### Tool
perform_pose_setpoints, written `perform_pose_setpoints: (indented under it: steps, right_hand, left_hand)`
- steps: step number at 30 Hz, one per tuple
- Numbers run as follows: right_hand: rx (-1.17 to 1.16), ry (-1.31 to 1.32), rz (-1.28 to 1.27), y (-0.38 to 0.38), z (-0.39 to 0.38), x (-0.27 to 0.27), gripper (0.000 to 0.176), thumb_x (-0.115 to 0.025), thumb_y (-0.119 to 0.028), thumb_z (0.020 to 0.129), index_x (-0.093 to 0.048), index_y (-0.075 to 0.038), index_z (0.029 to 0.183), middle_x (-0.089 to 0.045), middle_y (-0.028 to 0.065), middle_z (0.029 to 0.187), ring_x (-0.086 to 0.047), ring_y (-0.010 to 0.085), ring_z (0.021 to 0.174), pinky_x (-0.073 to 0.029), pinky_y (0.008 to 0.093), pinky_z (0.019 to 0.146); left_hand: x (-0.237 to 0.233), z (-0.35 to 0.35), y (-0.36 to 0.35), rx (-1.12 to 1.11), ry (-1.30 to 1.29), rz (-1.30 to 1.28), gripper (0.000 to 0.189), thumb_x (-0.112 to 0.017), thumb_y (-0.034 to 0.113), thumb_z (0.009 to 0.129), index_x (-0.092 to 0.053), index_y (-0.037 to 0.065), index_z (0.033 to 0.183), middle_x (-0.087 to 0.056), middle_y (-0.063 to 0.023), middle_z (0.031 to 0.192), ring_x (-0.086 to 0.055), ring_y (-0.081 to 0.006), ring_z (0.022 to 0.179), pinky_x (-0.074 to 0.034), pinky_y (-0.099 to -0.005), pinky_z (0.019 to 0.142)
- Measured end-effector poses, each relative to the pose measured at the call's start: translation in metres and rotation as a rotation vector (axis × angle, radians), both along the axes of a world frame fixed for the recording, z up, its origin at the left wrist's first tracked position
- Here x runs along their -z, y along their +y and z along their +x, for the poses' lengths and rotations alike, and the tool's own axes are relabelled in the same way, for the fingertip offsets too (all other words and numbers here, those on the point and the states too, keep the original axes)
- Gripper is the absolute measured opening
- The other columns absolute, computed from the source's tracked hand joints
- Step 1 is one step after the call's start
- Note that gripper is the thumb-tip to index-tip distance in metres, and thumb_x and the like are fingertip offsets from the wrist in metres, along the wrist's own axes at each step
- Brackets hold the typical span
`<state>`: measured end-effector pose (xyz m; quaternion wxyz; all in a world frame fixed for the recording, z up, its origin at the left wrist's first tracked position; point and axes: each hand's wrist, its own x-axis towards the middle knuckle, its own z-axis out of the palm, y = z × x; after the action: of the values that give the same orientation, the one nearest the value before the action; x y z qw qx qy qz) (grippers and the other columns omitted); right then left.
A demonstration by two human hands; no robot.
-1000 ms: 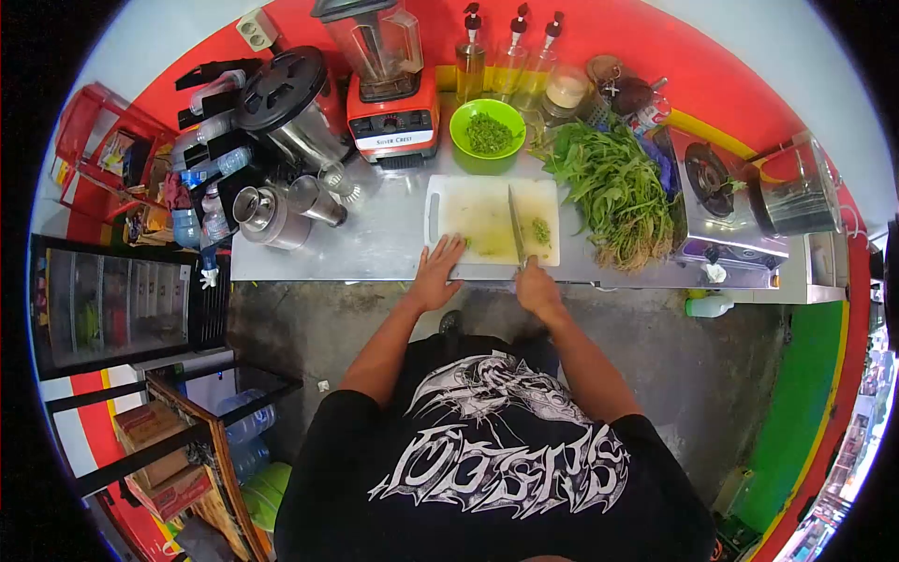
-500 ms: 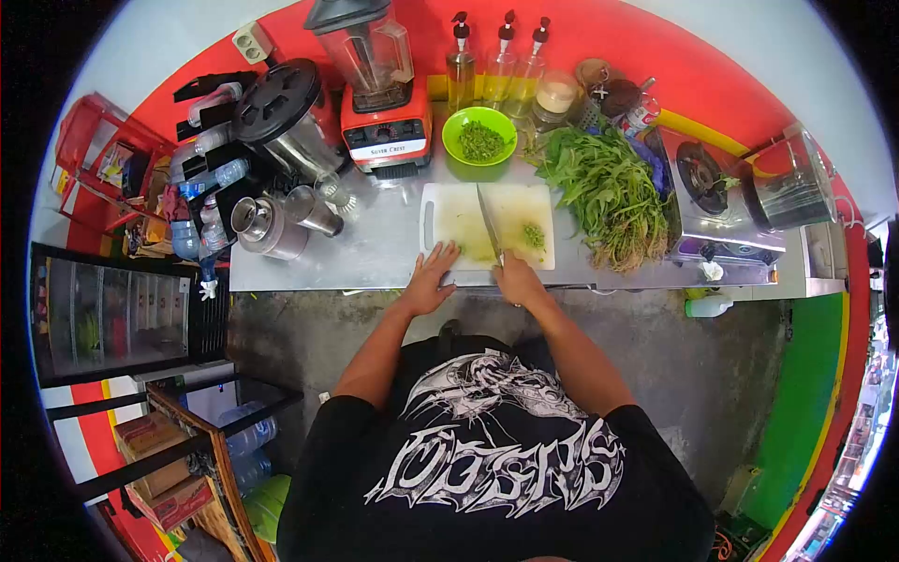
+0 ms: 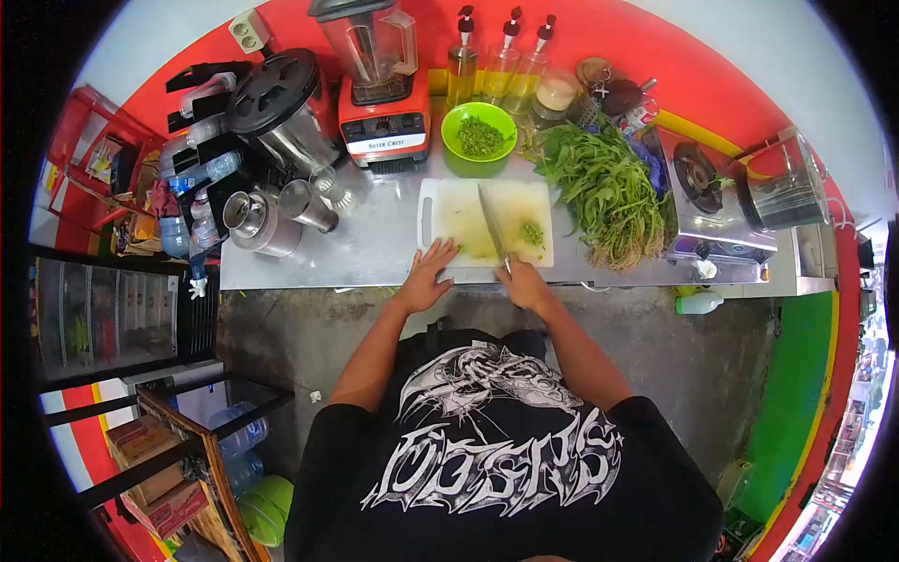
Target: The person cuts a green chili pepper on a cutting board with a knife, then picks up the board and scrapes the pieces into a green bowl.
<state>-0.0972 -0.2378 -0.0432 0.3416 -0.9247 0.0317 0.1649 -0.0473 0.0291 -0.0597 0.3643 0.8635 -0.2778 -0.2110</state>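
My right hand (image 3: 524, 283) is closed on the handle of a knife (image 3: 492, 217), whose blade points away over the white cutting board (image 3: 459, 197). To the right of the blade lies a small heap of chopped greens (image 3: 533, 233). My left hand (image 3: 427, 276) rests with fingers spread on the board's near left corner, holding nothing. Behind the board, a lime green bowl (image 3: 480, 160) contains more chopped greens. A big bunch of leafy greens (image 3: 604, 183) with roots lies on the counter to the right.
The steel counter (image 3: 375, 253) also bears a red blender (image 3: 384, 122), a metal pitcher (image 3: 262, 225) and a steel cup (image 3: 309, 206) at left. Three pump bottles (image 3: 501, 75) stand behind. A gas stove (image 3: 702, 187) with a clear container (image 3: 787, 192) is at right.
The view has shifted slightly. The knife's handle end and my right hand have moved a little to the right, while my left hand stays on the board's corner.
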Motion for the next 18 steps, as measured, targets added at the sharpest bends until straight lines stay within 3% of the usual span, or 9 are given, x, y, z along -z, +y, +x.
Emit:
perform_pose_setpoints:
  steps: [1, 5, 7, 10, 14, 18]
  right_hand:
    - [-0.025, -0.081, 0.003, 0.005, -0.001, 0.003, 0.044, -0.056, -0.029, 0.099, -0.048, 0.008, 0.121, -0.066, 0.0372, 0.099, -0.063, 0.0533, 0.098, -0.049, 0.0575, 0.088]
    - [0.059, -0.009, -0.045, 0.005, -0.003, -0.003, 0.045, -0.055, -0.029, 0.1, -0.047, 0.008, 0.123, -0.065, 0.0377, 0.101, -0.063, 0.0534, 0.1, -0.05, 0.0568, 0.09]
    - [0.279, 0.033, -0.089, -0.003, -0.009, 0.003, 0.046, -0.053, -0.031, 0.1, -0.046, 0.007, 0.126, -0.065, 0.0379, 0.104, -0.062, 0.0536, 0.103, -0.05, 0.0565, 0.091]
    - [0.296, 0.045, -0.196, -0.017, -0.016, 0.009, 0.048, -0.051, -0.034, 0.101, -0.045, 0.006, 0.126, -0.064, 0.0377, 0.106, -0.062, 0.0537, 0.103, -0.05, 0.0567, 0.09]
    - [0.189, 0.037, -0.146, -0.019, -0.02, -0.001, 0.049, -0.054, -0.035, 0.1, -0.048, 0.006, 0.126, -0.065, 0.0368, 0.101, -0.063, 0.0522, 0.099, -0.05, 0.0572, 0.088]
    - [0.076, -0.037, -0.043, 0.003, -0.016, -0.018, 0.049, -0.059, -0.033, 0.098, -0.051, 0.008, 0.124, -0.066, 0.0352, 0.1, -0.062, 0.0516, 0.099, -0.049, 0.0567, 0.086]
  left_hand:
    - [-0.001, 0.0, 0.001, 0.01, -0.004, -0.01, 0.077, -0.068, 0.014, 0.093, -0.031, 0.02, 0.16, -0.018, -0.0022, 0.17, -0.007, -0.0278, 0.158, -0.003, -0.06, 0.124]
    - [-0.004, 0.002, 0.003, 0.022, 0.005, -0.008, 0.076, -0.067, 0.013, 0.093, -0.032, 0.02, 0.16, -0.019, -0.0029, 0.17, -0.009, -0.028, 0.157, -0.004, -0.0593, 0.124]
    - [-0.006, 0.003, 0.004, 0.032, -0.014, 0.005, 0.077, -0.067, 0.013, 0.092, -0.032, 0.02, 0.16, -0.019, -0.0035, 0.169, -0.01, -0.0281, 0.157, -0.005, -0.0592, 0.124]
    - [-0.004, 0.001, 0.004, 0.033, -0.036, 0.025, 0.077, -0.068, 0.012, 0.091, -0.032, 0.02, 0.159, -0.022, -0.0058, 0.169, -0.013, -0.0286, 0.157, -0.009, -0.0594, 0.124]
    - [-0.001, 0.002, -0.004, 0.048, -0.102, 0.102, 0.079, -0.068, 0.013, 0.089, -0.032, 0.018, 0.159, -0.023, -0.0073, 0.168, -0.015, -0.03, 0.156, -0.012, -0.0602, 0.123]
    - [-0.012, -0.009, -0.02, 0.073, -0.199, 0.295, 0.094, -0.072, 0.016, 0.083, -0.022, 0.021, 0.162, -0.01, -0.0101, 0.171, -0.01, -0.0353, 0.156, -0.013, -0.0607, 0.123]
